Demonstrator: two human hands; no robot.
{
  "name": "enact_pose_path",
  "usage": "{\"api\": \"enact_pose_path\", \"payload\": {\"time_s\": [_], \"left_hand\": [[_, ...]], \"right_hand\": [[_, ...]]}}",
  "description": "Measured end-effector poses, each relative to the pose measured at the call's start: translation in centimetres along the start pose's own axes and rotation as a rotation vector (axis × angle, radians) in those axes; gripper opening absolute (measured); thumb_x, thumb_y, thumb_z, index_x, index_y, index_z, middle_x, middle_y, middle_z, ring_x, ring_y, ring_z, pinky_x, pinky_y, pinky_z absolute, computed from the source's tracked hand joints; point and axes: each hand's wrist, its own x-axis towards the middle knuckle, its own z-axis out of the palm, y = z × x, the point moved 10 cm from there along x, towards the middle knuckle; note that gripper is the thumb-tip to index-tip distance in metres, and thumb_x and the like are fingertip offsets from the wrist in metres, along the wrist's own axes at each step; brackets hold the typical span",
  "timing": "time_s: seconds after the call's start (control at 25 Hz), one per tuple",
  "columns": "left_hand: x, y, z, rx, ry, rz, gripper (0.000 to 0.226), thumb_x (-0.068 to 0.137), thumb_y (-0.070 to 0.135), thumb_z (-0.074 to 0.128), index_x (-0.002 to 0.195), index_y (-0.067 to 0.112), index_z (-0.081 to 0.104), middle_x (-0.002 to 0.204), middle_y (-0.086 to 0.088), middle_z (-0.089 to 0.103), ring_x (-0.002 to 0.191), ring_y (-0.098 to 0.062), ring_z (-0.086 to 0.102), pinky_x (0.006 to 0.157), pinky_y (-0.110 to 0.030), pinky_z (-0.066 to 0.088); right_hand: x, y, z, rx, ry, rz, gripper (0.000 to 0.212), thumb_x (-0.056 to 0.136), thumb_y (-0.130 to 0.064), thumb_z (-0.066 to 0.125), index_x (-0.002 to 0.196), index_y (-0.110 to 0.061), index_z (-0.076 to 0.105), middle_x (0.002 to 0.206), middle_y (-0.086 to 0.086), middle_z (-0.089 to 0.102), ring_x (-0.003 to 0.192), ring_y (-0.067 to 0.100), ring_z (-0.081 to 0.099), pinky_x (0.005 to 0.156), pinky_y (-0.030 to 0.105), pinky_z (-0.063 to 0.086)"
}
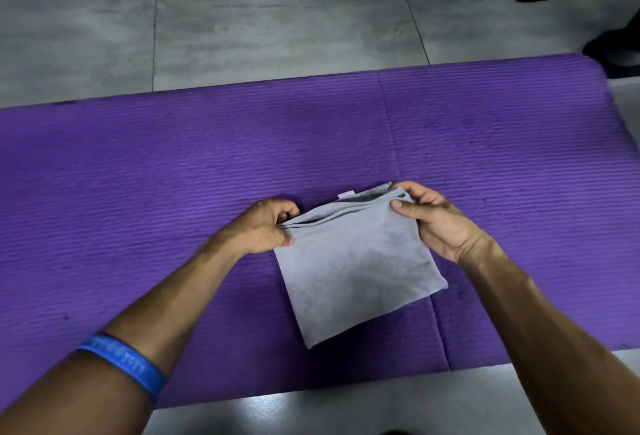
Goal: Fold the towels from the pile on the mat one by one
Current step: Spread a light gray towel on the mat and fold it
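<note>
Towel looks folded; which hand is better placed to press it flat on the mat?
Probably the left hand: it sits low, beside the grey towel and close to the purple mat, pinching one far corner. The right hand pinches the other corner, raised.

I see the grey towel (356, 272) as soft matt cloth with a faint nap, and a small white fabric tag at its 12 o'clock edge. Under it the purple mat (173, 164) looks like matt foam, finely ribbed. The floor (259, 12) at 12 o'clock is dull grey tile, and my left forearm's blue wristband (124, 365) looks like smooth rubber.
</note>
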Motion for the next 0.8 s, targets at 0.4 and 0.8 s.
{"api": "enact_pose_path", "payload": {"time_s": [0.4,0.8], "left_hand": [[-1.9,1.5,-2.6,0.482,0.513,0.014,0.033,0.085,0.031,0.064,0.116,0.020,0.057,0.104,-0.005,0.062,0.093,-0.028,0.057,0.080,-0.042,0.047],[-10.7,1.1,13.1,0.737,0.376,0.131,0.061,0.098,0.048,0.031,0.152,0.020,0.028,0.160,-0.005,0.021,0.147,-0.028,0.021,0.113,-0.059,0.023]], "right_hand": [[3.1,-0.8,-4.9,-0.825,0.670,-0.021,0.018,0.094,-0.024,0.058,0.106,-0.011,0.063,0.085,0.003,0.062,0.076,0.019,0.056,0.076,0.035,0.051],[-7.6,-0.9,-4.1,-1.447,0.735,-0.119,0.025,0.086,-0.031,0.049,0.103,-0.012,0.052,0.095,0.004,0.060,0.088,0.030,0.057,0.080,0.042,0.044]]}}
